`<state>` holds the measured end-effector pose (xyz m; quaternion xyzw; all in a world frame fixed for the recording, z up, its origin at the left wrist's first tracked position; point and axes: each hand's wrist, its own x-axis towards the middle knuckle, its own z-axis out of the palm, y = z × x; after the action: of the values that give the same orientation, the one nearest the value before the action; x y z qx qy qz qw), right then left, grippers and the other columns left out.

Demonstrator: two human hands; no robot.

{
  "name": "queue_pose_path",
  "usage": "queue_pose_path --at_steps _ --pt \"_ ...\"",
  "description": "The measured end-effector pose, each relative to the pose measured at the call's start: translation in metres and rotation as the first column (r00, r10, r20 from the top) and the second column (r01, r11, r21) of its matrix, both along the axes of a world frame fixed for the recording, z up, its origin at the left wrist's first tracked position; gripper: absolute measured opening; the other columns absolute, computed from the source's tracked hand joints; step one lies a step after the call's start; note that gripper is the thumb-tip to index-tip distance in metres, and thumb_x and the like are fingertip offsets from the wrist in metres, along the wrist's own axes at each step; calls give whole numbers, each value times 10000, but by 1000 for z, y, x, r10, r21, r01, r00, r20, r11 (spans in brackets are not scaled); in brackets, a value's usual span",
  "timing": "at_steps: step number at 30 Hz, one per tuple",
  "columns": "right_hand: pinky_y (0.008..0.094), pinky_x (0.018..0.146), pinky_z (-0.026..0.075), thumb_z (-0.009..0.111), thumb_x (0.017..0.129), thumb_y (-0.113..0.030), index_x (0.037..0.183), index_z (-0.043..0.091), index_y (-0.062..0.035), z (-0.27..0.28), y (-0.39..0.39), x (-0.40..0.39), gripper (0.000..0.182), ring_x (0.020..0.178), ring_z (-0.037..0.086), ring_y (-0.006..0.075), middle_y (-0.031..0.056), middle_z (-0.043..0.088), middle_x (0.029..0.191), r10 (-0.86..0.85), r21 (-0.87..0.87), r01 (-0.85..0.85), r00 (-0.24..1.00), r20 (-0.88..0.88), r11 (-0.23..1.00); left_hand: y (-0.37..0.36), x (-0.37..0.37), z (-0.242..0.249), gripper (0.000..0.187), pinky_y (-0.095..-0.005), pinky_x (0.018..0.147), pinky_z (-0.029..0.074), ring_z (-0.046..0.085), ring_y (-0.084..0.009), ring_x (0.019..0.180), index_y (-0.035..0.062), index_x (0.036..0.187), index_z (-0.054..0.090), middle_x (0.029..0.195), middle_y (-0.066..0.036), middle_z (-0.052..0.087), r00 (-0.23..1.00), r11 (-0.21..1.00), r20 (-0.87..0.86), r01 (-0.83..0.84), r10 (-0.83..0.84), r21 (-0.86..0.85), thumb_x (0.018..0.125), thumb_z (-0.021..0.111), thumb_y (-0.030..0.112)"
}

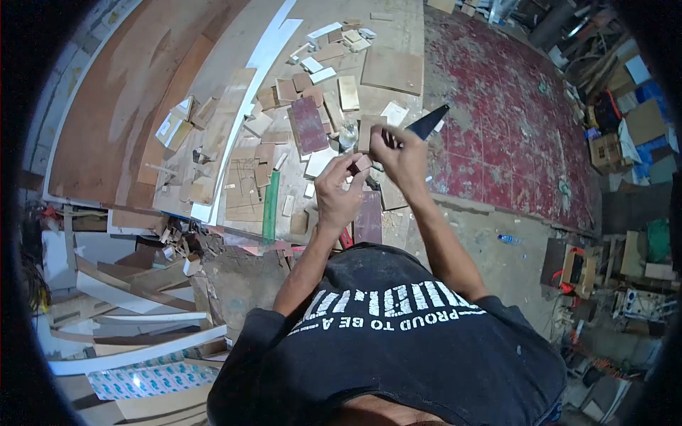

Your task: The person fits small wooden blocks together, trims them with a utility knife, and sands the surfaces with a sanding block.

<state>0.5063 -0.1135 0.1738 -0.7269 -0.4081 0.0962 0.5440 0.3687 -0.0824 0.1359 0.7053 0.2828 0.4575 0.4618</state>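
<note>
My left hand (339,193) is closed on a small reddish wood block (361,165), its fingers and thumb pinching it above the workbench. Just to the right and a little farther away is my right hand (401,153), raised with curled fingers; whatever it may hold is hidden. A light wooden piece (365,135) shows beside its fingertips. The dark blade of a saw (429,122) sticks out behind that hand. A dark red board (309,125) lies beyond my left hand, among many small wood offcuts. A small clear jar (348,136) stands near the hands.
A green strip (271,206) and a long white strip (245,106) lie on the workbench (334,53) to the left. A square board (392,71) is at the back. A worn red surface (504,128) adjoins on the right. Stacked boards (135,319) fill the lower left.
</note>
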Motion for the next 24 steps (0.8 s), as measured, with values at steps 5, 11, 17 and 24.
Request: queue_pose_path --at_steps 5,11,17,24 --pt "280 593 478 679 839 -202 997 711 -14 8 -30 -12 248 647 580 87 41 653 705 134 55 -128 983 -128 990 9 0 -5 294 -269 860 521 644 -161 965 -105 1141 587 1027 -114 664 949 910 314 135 -5 -392 858 648 -53" --pt "262 608 463 698 814 -180 1029 714 -28 -1 -3 3 264 688 571 91 77 666 749 90 97 -60 937 -339 993 3 -4 -2 323 -258 793 495 627 -134 854 -80 1177 585 1011 -102 667 902 781 425 318 -74 -538 878 661 16" --pt "251 571 444 692 808 -162 1010 715 -19 -11 2 3 248 646 577 109 57 636 704 87 108 -84 996 -24 991 6 -8 -9 265 -245 797 507 622 -107 883 -65 1153 611 1035 -89 672 824 706 561 442 -77 -554 898 633 4" --pt "279 535 393 745 767 -127 1086 684 -31 10 -24 -28 338 629 505 141 58 517 729 165 251 -231 952 256 940 3 -8 0 257 -245 789 501 631 -126 870 -58 1150 614 1020 -87 674 824 659 563 389 63 -643 923 614 61"
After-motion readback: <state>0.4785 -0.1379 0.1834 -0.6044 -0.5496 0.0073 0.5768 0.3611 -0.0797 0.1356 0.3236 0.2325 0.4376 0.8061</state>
